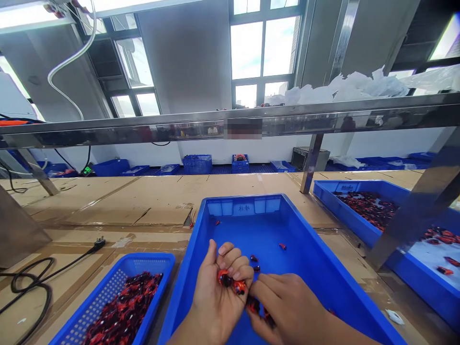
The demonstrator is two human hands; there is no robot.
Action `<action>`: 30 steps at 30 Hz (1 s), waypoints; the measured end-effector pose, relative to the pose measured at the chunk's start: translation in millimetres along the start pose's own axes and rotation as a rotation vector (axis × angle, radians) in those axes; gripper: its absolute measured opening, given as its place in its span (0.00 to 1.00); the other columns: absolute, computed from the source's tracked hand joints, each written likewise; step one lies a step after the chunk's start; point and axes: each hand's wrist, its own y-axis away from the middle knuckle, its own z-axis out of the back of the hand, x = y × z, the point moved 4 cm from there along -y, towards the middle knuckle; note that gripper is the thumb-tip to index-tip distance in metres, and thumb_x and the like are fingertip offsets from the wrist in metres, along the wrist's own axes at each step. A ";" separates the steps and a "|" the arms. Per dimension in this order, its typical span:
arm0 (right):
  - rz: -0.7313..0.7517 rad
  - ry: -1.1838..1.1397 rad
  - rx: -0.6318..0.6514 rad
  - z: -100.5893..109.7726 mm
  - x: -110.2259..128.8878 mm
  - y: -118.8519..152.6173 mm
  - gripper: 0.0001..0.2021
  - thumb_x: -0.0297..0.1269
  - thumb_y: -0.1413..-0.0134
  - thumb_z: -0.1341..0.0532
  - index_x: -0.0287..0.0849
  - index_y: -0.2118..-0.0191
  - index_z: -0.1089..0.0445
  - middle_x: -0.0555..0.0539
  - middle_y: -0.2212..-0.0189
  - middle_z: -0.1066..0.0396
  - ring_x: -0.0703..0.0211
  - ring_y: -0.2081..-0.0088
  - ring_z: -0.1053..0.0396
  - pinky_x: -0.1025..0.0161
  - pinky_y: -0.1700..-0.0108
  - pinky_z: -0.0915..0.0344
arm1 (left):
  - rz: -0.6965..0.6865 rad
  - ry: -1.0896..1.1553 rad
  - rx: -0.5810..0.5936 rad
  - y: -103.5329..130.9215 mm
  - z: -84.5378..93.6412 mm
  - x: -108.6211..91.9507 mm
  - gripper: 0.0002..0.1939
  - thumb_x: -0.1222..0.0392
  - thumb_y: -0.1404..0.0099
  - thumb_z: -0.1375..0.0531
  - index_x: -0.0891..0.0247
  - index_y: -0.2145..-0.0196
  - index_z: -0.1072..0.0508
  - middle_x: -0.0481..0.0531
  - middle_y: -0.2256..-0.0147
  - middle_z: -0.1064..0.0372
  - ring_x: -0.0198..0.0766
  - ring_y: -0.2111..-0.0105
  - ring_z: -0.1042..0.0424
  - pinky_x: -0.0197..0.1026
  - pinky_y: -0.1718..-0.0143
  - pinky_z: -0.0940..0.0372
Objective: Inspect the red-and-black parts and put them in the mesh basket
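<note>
Palm up over a blue tray (244, 232), my left hand (223, 292) has its fingers curled around small red-and-black plastic pieces (232, 282). Pressed close beside it, my right hand (287, 306) is knuckles up, its fingertips pinching more of the dark red-and-black pieces (253, 304). What the pieces are exactly is too small to tell. A few loose ones (282, 247) lie scattered on the tray's floor beyond my hands.
To the left stands a blue perforated basket (167, 261) heaped with red-and-black pieces. Another blue tray (359, 230) holds many more on the right, behind a metal post (417, 206). A black plug cord (81, 261) lies on the cardboard-covered table (108, 206). A metal shelf (179, 127) crosses above.
</note>
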 end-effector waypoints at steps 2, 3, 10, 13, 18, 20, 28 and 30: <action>-0.049 -0.049 0.092 -2.7 2.2 1.6 0.06 0.32 0.44 0.46 0.42 0.68 0.33 0.49 0.75 0.29 0.60 0.75 0.34 0.62 0.73 0.46 | -0.009 -0.030 -0.013 0.2 2.3 0.2 0.20 0.52 0.26 0.54 0.61 0.75 0.45 0.41 0.82 0.53 0.29 0.83 0.51 0.32 0.80 0.49; -0.075 -0.077 0.121 -2.8 2.8 2.2 0.06 0.33 0.43 0.46 0.42 0.68 0.34 0.49 0.75 0.30 0.60 0.75 0.34 0.62 0.73 0.47 | -0.013 -0.040 -0.013 0.2 3.0 -0.3 0.20 0.52 0.26 0.54 0.61 0.75 0.46 0.41 0.82 0.53 0.29 0.83 0.51 0.32 0.80 0.49; -0.215 -0.188 0.103 7.2 -5.1 -0.9 0.11 0.38 0.42 0.44 0.42 0.74 0.36 0.52 0.79 0.36 0.65 0.78 0.42 0.64 0.74 0.52 | -0.034 -0.044 0.031 1.2 -4.3 -8.9 0.20 0.54 0.25 0.57 0.60 0.75 0.47 0.41 0.81 0.54 0.29 0.83 0.50 0.32 0.80 0.48; -0.252 -0.136 0.057 12.8 -10.6 -2.2 0.14 0.41 0.43 0.42 0.42 0.78 0.36 0.53 0.82 0.38 0.66 0.80 0.46 0.63 0.75 0.55 | -0.031 -0.074 0.042 -0.2 -5.3 -10.2 0.19 0.55 0.25 0.58 0.60 0.75 0.47 0.41 0.81 0.54 0.29 0.82 0.50 0.32 0.80 0.48; -0.301 -0.087 0.013 19.1 -13.7 0.3 0.14 0.39 0.47 0.41 0.41 0.80 0.37 0.53 0.84 0.38 0.67 0.80 0.47 0.63 0.75 0.57 | -0.003 -0.153 0.017 -6.0 1.8 -8.1 0.18 0.54 0.25 0.57 0.60 0.73 0.47 0.40 0.81 0.54 0.29 0.83 0.50 0.33 0.80 0.47; -0.323 -0.075 0.016 20.3 -13.8 1.7 0.14 0.40 0.48 0.41 0.41 0.81 0.37 0.53 0.84 0.38 0.67 0.80 0.47 0.63 0.75 0.58 | 0.011 -0.183 -0.006 -8.2 5.7 -5.9 0.17 0.54 0.25 0.57 0.60 0.73 0.47 0.40 0.81 0.54 0.29 0.83 0.50 0.32 0.80 0.47; -0.309 -0.245 0.074 23.3 -15.1 1.2 0.22 0.54 0.45 0.38 0.40 0.79 0.35 0.54 0.83 0.37 0.68 0.79 0.45 0.65 0.75 0.56 | 0.114 -0.299 -0.082 -12.3 18.3 6.1 0.18 0.53 0.26 0.54 0.60 0.73 0.47 0.39 0.82 0.55 0.28 0.85 0.50 0.30 0.83 0.48; -0.296 -0.246 0.060 23.6 -15.6 1.2 0.23 0.56 0.46 0.38 0.40 0.78 0.34 0.55 0.82 0.36 0.67 0.78 0.43 0.65 0.75 0.55 | 0.114 -0.309 -0.087 -11.9 18.6 6.7 0.17 0.54 0.26 0.54 0.60 0.73 0.47 0.39 0.82 0.55 0.28 0.85 0.49 0.30 0.83 0.48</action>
